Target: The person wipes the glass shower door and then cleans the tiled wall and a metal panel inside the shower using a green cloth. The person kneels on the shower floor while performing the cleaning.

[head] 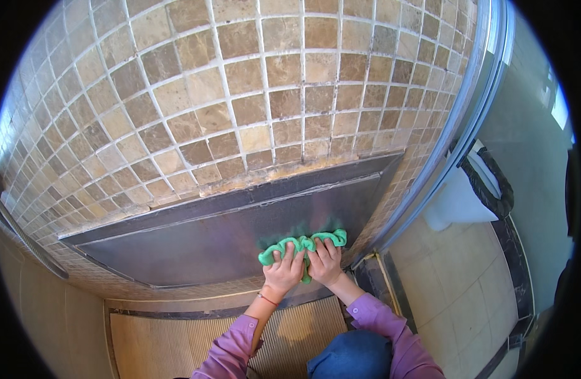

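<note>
Both hands press one bunched green cloth [276, 251] against a dark, glossy framed panel [191, 251] set in the tiled wall. My left hand [284, 271] lies on the cloth's left part, its fingers spread over the folds; a thin red cord circles that wrist. Close beside it, my right hand [324, 263] holds the right part, fingertips on the fabric. A short end of the cloth hangs down between the hands. The cloth is on the lower right part of the panel, where a faint green reflection shows above it. The palms are hidden.
Brown mosaic tiles [243, 76] surround the panel. A metal shower hose [29, 246] hangs at the far left. Ribbed flooring [176, 341] lies below, beside a dark raised sill [399, 284]. At right are a door frame [442, 175] and a white bin [456, 201] with a black liner.
</note>
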The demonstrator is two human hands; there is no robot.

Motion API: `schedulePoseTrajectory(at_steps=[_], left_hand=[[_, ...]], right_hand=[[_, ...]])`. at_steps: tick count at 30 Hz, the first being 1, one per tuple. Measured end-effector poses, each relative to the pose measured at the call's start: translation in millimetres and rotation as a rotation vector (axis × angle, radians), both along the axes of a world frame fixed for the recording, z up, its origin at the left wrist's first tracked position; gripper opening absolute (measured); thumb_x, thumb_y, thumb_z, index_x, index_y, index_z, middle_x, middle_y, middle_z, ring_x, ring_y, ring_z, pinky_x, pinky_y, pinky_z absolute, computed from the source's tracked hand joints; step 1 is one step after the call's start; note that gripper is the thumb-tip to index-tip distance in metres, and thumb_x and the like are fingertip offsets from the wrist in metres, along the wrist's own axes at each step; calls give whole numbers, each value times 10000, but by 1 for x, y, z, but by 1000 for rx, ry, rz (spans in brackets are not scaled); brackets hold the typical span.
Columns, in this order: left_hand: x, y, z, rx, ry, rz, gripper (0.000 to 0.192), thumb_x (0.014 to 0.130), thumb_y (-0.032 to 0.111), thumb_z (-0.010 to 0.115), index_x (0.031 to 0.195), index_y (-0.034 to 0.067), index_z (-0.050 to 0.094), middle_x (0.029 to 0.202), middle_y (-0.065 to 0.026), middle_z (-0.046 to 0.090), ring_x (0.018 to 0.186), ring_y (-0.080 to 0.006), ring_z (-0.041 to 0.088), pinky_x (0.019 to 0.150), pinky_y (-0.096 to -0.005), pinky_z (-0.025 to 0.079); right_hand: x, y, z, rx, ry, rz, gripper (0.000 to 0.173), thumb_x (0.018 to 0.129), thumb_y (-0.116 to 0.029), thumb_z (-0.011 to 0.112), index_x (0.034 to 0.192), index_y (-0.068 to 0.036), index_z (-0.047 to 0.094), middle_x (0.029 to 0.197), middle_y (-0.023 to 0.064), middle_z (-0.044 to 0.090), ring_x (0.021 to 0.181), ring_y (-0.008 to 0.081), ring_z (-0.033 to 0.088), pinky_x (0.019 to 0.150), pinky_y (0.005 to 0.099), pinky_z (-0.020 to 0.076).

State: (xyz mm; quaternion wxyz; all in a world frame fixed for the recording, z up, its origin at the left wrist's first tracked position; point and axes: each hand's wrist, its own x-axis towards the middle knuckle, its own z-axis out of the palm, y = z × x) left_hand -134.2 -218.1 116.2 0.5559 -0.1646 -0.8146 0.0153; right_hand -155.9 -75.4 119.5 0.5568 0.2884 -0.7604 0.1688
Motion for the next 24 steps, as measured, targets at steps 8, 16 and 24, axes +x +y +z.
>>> schedulePoseTrajectory(at_steps=[8,16,24], left_hand=[[8,24,71,87,-108,-126,417,866,302,540,1174,33,621,1376,-307,422,1325,-551,268,1097,-578,170],[1,28,7,-14,-74,-64,372,836,344,598,1158,165,653,1357,-112,506,1347,-350,299,1130,-465,174],[6,50,64,114,-180,-85,364,854,299,608,1197,184,641,1380,-72,507,1297,-339,391,1112,-440,221]], right_hand=[[-3,11,53,-140,-26,68,311,911,-214,537,1168,-62,622,1319,154,522,1308,350,394,1041,538,336],[-3,21,-19,-76,-27,-37,355,858,-159,590,1191,-36,605,1265,153,545,1245,367,436,1010,529,367],[-8,34,36,-159,-18,6,326,870,-110,583,1183,-22,598,1298,199,528,1251,410,442,1005,531,386]])
